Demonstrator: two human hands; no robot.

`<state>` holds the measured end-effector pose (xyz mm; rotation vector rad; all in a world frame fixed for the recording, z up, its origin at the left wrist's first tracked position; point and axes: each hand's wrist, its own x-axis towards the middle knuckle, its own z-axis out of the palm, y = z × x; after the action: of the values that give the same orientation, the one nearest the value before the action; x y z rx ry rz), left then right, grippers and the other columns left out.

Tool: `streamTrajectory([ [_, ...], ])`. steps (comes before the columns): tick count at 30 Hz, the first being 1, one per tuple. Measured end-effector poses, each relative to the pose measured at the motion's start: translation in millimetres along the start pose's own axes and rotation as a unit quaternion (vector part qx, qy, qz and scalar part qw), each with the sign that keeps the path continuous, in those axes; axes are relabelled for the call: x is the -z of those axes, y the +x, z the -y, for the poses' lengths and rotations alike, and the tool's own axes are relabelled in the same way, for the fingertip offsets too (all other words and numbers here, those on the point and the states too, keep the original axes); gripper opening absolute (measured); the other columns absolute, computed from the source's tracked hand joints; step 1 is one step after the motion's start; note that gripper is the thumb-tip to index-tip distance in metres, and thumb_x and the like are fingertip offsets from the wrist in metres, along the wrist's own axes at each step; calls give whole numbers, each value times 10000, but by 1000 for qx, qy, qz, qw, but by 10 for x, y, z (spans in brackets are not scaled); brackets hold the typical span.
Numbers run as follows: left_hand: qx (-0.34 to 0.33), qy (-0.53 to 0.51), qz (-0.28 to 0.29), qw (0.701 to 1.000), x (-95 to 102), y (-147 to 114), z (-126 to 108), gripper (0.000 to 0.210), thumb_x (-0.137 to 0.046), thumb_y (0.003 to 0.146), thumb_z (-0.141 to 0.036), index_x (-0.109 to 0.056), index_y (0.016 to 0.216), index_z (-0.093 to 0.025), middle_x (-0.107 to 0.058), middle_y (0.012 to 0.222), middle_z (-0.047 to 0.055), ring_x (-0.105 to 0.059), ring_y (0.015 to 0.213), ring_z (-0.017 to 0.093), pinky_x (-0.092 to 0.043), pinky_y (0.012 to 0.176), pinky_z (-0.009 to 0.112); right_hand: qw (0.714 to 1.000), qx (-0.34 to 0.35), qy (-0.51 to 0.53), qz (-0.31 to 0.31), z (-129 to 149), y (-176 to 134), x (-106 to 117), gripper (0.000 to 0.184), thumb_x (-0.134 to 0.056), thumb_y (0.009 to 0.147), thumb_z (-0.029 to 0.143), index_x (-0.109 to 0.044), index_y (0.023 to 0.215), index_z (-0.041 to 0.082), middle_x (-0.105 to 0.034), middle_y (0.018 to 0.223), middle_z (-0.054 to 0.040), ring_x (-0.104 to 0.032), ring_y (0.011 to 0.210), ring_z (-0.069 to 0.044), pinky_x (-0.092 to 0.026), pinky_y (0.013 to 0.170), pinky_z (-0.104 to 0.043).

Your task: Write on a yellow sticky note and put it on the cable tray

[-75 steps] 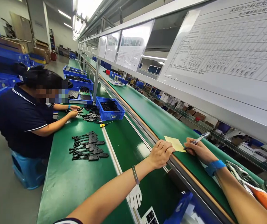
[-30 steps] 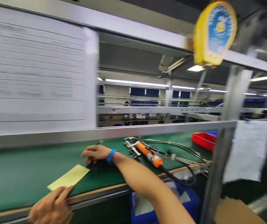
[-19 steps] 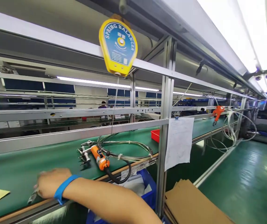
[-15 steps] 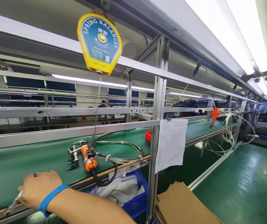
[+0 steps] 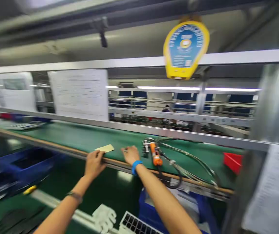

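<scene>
My left hand (image 5: 94, 164) grips the near edge rail of the green conveyor belt (image 5: 85, 138). Just beyond its fingers a yellow paper note (image 5: 105, 148) lies on the belt. My right hand (image 5: 130, 154), with a blue wristband, rests on the belt edge right of the note. Motion blur hides whether it holds the pen. An orange electric screwdriver (image 5: 155, 156) lies close to the right of that hand, with coiled cables (image 5: 190, 162) trailing from it.
A yellow spring balancer (image 5: 185, 48) hangs overhead. A red tray (image 5: 232, 161) sits on the belt at right. Blue bins stand below at left (image 5: 32, 162) and under my right arm (image 5: 151, 211). White gloves (image 5: 105, 219) lie on the lower bench. Paper sheets (image 5: 80, 94) hang on the frame.
The view swung right along the line, then back left. My right hand drew back to the belt edge, then returned beside the note. My left hand is back in view on the rail.
</scene>
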<state>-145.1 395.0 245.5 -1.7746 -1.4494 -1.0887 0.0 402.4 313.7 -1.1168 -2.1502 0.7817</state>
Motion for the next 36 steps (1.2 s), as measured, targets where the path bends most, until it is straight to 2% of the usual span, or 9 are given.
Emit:
streamTrajectory([
  [2, 10, 50, 13, 999, 167, -194, 484, 370, -677, 747, -318, -577, 1058, -147, -555, 1081, 88, -523, 1007, 239, -449, 890, 433, 999, -21, 44, -4, 22, 338, -96, 302, -472, 934, 429, -580, 997, 153, -599, 968, -53, -578, 811, -155, -504, 732, -340],
  [4, 8, 73, 21, 997, 156, -310, 771, 439, -718, 634, -244, -589, 1045, -159, -548, 1052, 91, -504, 993, 247, -435, 903, 407, 995, -42, 85, 13, 67, 708, -220, 309, -452, 942, 427, -564, 942, 139, -566, 811, -13, -535, 644, -115, -478, 591, -275],
  [7, -6, 70, 11, 997, -33, -359, 931, 494, -679, 600, -196, -578, 1083, -182, -521, 1061, 89, -481, 978, 249, -414, 912, 391, 987, -41, 143, 55, 93, 1109, -354, 267, -471, 927, 359, -552, 797, 140, -463, 620, 44, -432, 501, -77, -380, 468, -208],
  [11, -37, 32, -13, 999, -185, -394, 983, 494, -643, 604, -176, -567, 1092, -186, -504, 1039, 83, -464, 957, 250, -388, 917, 397, 978, -26, 195, 70, -63, 1355, -420, 172, -578, 751, 301, -511, 670, 165, -397, 495, 70, -362, 434, -69, -271, 401, -194],
  [15, -78, -12, -75, 994, -249, -421, 1093, 462, -649, 633, -184, -574, 1089, -207, -496, 1006, 72, -466, 935, 234, -369, 912, 381, 974, -29, 223, 38, -322, 1414, -411, 287, -607, 613, 417, -420, 623, 200, -420, 474, 65, -332, 414, -64, -182, 385, -199],
  [20, -92, -37, -135, 986, -325, -396, 1143, 351, -660, 674, -188, -618, 1016, -261, -496, 982, 56, -480, 905, 208, -364, 874, 351, 975, -35, 209, 63, -440, 1320, -334, 390, -684, 617, 488, -424, 617, 198, -453, 457, 58, -300, 413, -57, -132, 415, -220],
  [25, -75, -59, -129, 987, -321, -380, 1118, 401, -637, 624, -100, -630, 992, -259, -493, 977, 60, -476, 899, 204, -348, 847, 346, 980, 0, 162, 114, -380, 1280, -325, 439, -717, 648, 521, -424, 604, 197, -459, 461, 58, -295, 427, -64, -145, 429, -242],
  [30, -63, -58, -111, 990, -302, -389, 1097, 469, -625, 569, -43, -628, 992, -246, -483, 987, 65, -469, 916, 216, -333, 853, 355, 984, -2, 139, 110, -375, 1290, -328, 452, -694, 678, 563, -427, 634, 200, -486, 501, 50, -334, 463, -79, -184, 448, -247],
  [36, -62, -54, -108, 991, -281, -384, 1082, 509, -585, 538, -5, -621, 988, -239, -478, 992, 68, -467, 920, 222, -337, 840, 352, 987, 19, 107, 116, -369, 1284, -321, 408, -674, 727, 531, -447, 661, 198, -515, 530, 43, -352, 492, -91, -222, 479, -253],
])
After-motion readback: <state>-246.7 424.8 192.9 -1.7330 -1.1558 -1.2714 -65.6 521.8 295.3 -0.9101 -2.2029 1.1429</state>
